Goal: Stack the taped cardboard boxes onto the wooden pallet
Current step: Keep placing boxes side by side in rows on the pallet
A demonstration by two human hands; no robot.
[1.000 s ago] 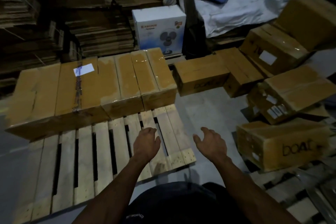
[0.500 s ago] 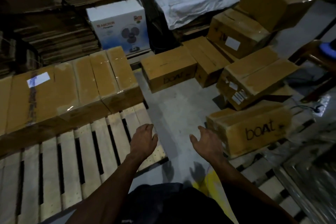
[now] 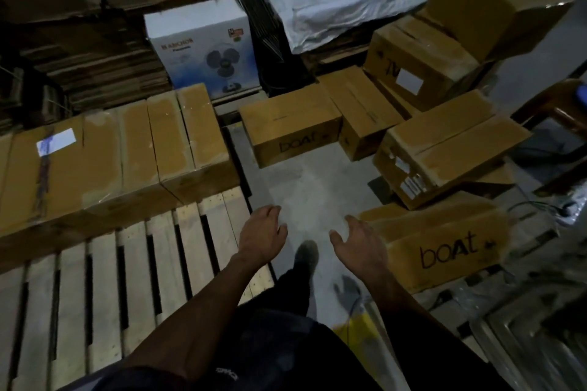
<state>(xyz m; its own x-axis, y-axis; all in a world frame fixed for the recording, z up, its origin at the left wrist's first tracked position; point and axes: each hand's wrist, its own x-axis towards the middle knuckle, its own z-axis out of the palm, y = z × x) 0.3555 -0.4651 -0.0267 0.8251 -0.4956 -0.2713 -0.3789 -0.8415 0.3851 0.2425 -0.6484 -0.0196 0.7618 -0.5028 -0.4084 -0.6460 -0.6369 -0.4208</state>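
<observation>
In the head view, a strip of bare concrete floor (image 3: 305,187) ran between the right edge of the wooden pallet (image 3: 104,289) and the loose taped boxes; the left hand (image 3: 262,236) and right hand (image 3: 360,243) hovered over it, fingers loosely spread, holding nothing. A row of taped boxes (image 3: 104,155) filled the pallet's far edge, its left end cut off. A boat box (image 3: 444,247) lay just beside the right hand, another boat box (image 3: 290,127) blocked the strip's far end, and a white fan box (image 3: 203,44) stood behind the row.

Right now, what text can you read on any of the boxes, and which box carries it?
"boAt": side of the nearest cardboard box, by the right hand.
"boAt": side of the floor box beyond the pallet.
"ANCHOR": white fan box; smaller print blurred.
White labels on other boxes: unreadable.
</observation>
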